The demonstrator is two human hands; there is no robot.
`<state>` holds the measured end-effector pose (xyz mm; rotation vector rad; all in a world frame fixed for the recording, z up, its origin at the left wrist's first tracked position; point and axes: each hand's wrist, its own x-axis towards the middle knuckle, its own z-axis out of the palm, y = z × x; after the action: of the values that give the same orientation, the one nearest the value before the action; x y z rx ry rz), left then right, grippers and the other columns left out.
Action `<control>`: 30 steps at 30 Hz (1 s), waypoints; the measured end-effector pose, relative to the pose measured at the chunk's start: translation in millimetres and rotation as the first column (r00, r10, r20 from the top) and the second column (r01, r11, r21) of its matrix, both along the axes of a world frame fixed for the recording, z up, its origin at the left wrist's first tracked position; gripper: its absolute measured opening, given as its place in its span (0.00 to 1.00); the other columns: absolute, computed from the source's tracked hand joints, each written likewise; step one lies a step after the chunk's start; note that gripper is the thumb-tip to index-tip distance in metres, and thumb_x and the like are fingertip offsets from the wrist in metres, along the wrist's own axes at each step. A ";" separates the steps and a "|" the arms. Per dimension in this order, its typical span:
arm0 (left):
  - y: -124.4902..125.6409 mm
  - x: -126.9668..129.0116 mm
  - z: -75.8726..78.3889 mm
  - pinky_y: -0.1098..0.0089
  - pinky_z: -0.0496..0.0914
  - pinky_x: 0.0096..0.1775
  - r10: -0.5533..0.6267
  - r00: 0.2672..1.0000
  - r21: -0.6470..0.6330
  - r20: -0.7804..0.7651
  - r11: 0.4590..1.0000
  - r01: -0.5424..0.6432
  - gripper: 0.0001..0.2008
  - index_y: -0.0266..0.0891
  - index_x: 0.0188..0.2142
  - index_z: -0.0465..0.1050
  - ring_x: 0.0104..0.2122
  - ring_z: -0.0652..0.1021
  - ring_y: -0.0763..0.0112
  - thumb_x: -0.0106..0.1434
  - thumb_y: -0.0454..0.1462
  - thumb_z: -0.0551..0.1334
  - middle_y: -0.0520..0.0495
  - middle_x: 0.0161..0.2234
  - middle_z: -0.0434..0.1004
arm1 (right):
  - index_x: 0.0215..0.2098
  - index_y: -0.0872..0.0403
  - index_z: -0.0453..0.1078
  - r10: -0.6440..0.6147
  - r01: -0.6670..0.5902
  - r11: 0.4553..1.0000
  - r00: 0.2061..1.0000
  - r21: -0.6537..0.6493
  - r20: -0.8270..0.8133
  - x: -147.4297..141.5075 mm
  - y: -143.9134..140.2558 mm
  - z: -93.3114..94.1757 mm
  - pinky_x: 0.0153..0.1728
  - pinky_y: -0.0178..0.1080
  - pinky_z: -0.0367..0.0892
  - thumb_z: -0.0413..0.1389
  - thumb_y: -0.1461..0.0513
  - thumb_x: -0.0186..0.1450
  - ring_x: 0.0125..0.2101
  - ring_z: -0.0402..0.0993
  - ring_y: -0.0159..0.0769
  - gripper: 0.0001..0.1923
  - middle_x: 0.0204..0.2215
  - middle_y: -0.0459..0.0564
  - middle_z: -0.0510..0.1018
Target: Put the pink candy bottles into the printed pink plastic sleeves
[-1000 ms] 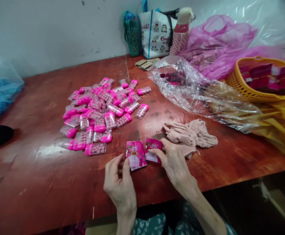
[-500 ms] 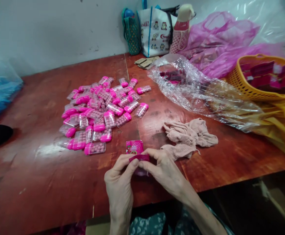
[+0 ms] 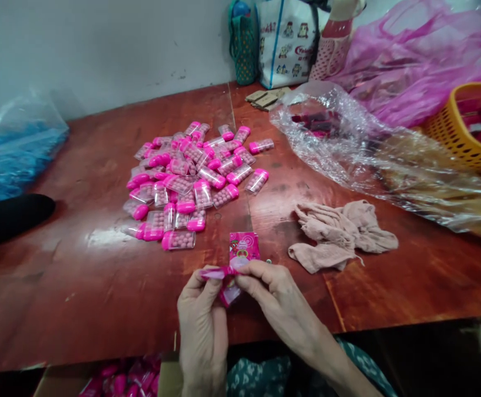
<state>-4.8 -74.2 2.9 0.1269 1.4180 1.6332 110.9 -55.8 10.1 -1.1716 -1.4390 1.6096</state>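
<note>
Near the table's front edge, both hands pinch a small pink printed plastic wrapper. Its upper part is folded or twisted between the fingertips. My left hand grips its left end with thumb and forefinger. On the right side, my right hand pinches the same wrapper with thumb and forefinger. Just beyond the fingertips lies a flat pink printed sheet or packet, partly hidden by them. Farther back is a heap of clear tubes with pink caps, full of small pink balls.
A beige crumpled cloth lies at right, before a clear plastic bag and a yellow basket. Blue items in a bag and a black object are at left. Below the edge is a box of pink pieces.
The view has shifted left and slightly downward. The wrapper between my fingers has turned: its upper part now sticks out leftward and a lower part hangs below. More of the flat pink sheet shows.
</note>
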 end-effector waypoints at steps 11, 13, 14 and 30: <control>-13.4 -1.9 1.7 0.76 0.69 0.36 0.027 0.736 0.131 -0.677 0.988 0.085 0.12 0.42 0.36 0.75 0.32 0.74 0.75 0.51 0.30 0.66 0.53 0.32 0.74 | 0.28 0.53 0.71 -0.048 0.042 0.996 0.996 0.081 0.075 -15.7 -2.9 -10.8 0.31 0.32 0.63 0.52 0.62 0.64 0.29 0.69 0.32 0.09 0.25 0.43 0.74; -16.2 -8.5 -0.5 0.74 0.68 0.38 -0.019 0.535 0.107 -0.845 0.973 0.204 0.09 0.42 0.34 0.76 0.34 0.73 0.72 0.52 0.29 0.65 0.52 0.33 0.73 | 0.30 0.52 0.72 -0.043 0.026 0.988 0.993 0.154 0.112 -12.9 -3.5 -15.3 0.34 0.34 0.65 0.52 0.62 0.64 0.31 0.71 0.34 0.08 0.28 0.45 0.75; -17.2 -12.7 -1.7 0.72 0.68 0.38 -0.041 0.457 0.088 -0.888 0.962 0.257 0.10 0.42 0.34 0.76 0.35 0.73 0.70 0.52 0.29 0.65 0.51 0.34 0.72 | 0.31 0.51 0.72 -0.044 0.020 0.982 0.991 0.188 0.127 -11.2 -3.9 -18.1 0.36 0.36 0.65 0.52 0.62 0.64 0.33 0.71 0.36 0.07 0.30 0.47 0.76; -14.8 -32.3 2.7 0.68 0.70 0.37 -0.288 0.913 0.190 -0.290 0.917 0.350 0.10 0.36 0.23 0.72 0.35 0.74 0.67 0.59 0.37 0.59 0.45 0.35 0.74 | 0.25 0.54 0.67 0.091 -0.097 0.988 0.995 0.124 0.049 -1.7 3.9 -3.7 0.28 0.31 0.60 0.51 0.59 0.66 0.26 0.66 0.29 0.13 0.23 0.42 0.70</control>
<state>-37.1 -88.9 5.6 0.6997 1.3000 1.5396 109.2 -51.9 6.4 -1.0863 -1.6208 1.5396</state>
